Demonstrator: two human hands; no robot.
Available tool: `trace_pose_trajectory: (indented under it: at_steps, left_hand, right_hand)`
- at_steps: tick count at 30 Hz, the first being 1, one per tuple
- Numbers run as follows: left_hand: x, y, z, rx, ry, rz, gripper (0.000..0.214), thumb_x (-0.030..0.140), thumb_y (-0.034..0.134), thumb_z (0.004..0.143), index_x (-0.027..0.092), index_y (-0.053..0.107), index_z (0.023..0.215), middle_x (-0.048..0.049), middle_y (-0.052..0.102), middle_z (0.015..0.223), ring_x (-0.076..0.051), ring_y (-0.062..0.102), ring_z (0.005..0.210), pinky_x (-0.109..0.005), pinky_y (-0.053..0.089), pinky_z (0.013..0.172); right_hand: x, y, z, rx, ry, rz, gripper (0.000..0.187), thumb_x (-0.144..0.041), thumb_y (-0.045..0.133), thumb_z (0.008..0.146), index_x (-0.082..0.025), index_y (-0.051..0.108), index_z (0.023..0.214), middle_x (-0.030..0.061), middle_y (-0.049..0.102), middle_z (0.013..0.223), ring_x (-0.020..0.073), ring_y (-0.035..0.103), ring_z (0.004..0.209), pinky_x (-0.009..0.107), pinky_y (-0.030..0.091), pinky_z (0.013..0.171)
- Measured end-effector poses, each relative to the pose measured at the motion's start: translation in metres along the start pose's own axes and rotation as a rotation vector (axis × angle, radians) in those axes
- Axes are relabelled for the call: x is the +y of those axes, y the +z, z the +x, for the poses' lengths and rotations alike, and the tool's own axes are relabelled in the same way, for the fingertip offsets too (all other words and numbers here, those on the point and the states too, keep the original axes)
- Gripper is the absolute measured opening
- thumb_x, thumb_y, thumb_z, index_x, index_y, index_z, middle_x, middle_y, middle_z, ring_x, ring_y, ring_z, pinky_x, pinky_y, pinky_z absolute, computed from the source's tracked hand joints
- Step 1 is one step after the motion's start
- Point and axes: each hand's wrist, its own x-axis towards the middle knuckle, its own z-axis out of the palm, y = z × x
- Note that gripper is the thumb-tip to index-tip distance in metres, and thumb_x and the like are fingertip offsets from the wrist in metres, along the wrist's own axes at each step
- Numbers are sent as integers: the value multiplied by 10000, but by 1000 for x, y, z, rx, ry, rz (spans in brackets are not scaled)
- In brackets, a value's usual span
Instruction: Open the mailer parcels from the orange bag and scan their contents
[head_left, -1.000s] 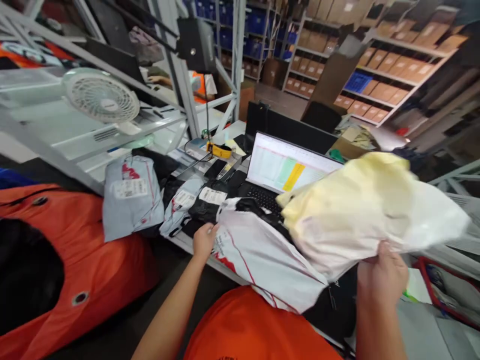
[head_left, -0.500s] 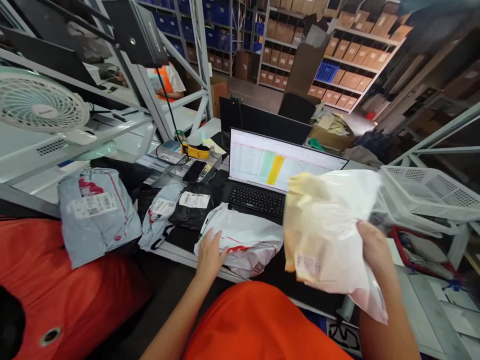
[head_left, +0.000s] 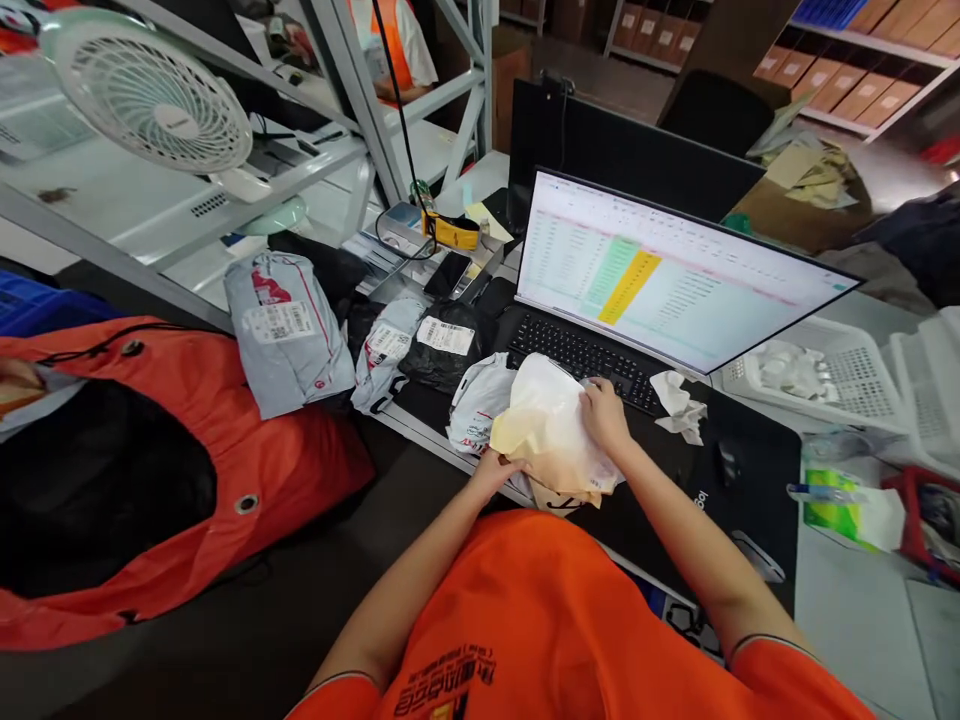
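A crumpled white-and-yellow mailing bag lies over a white-grey parcel in front of the keyboard. My right hand is closed on the bag's upper right edge. At its lower left edge is my left hand, fingers bent and thumb over the yellow side; its fingertips are partly hidden. To the left, a black parcel, a small grey parcel and a larger grey parcel with labels lie in a row.
Behind the hands stand a keyboard and a lit monitor. Crumpled white paper and a mouse lie to the right, near white baskets. An open orange sack and a fan are at left.
My right hand has brought the mailing bag left and down onto the white-grey parcel. My left hand has moved from that parcel's top to the bag's lower edge. The view has shifted down.
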Motion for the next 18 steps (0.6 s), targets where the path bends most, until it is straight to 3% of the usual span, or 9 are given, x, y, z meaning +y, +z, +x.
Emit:
trace_pose_trajectory:
  at_steps: [3,5,9,12,15,18]
  left_hand:
    - [-8,-11,-10,19,-17,-41,601,465,783,746,158,579,1220,-144,689,1175,-277,665,1063,-423,547,917]
    - [-8,-22,-9,74,5,-28,639,454,788,728,167,538,1242,-147,662,1237,-268,661,1091,-405,538,932]
    - [-4,-33,16,130,16,126,598,399,776,728,168,537,1225,-134,681,1186,-240,676,1054,-389,522,941]
    - [-3,-26,40,144,-6,208,512,334,827,653,145,622,1081,-129,721,1052,-272,684,993,-438,509,941]
    - [-4,-16,55,187,-10,235,394,276,835,607,145,669,939,-120,742,987,-305,679,988,-466,503,940]
    - [-5,-17,57,248,-19,197,298,290,787,661,143,691,902,-102,758,901,-299,698,934,-442,535,886]
  right_hand:
    - [-26,18,-30,192,-58,-63,465,-275,372,997,-54,445,1400,246,231,1548,326,198,1456,606,166,1170]
    - [-36,34,-58,230,-187,-103,514,-304,386,1002,-80,372,1464,223,178,1582,314,146,1479,615,125,1182]
    - [-35,72,-90,-103,-556,-174,611,-403,510,957,-154,379,1499,171,284,1565,345,168,1472,649,134,1172]
    - [-25,84,-84,-190,-735,-166,583,-392,525,946,-140,439,1465,171,413,1492,301,284,1436,571,207,1193]
    - [-15,74,-82,-144,-735,-145,488,-334,483,949,-179,509,1411,144,487,1430,266,403,1364,508,320,1164]
    - [11,55,-110,42,-553,-95,419,-291,445,945,-212,565,1339,143,514,1380,288,455,1304,539,389,1106]
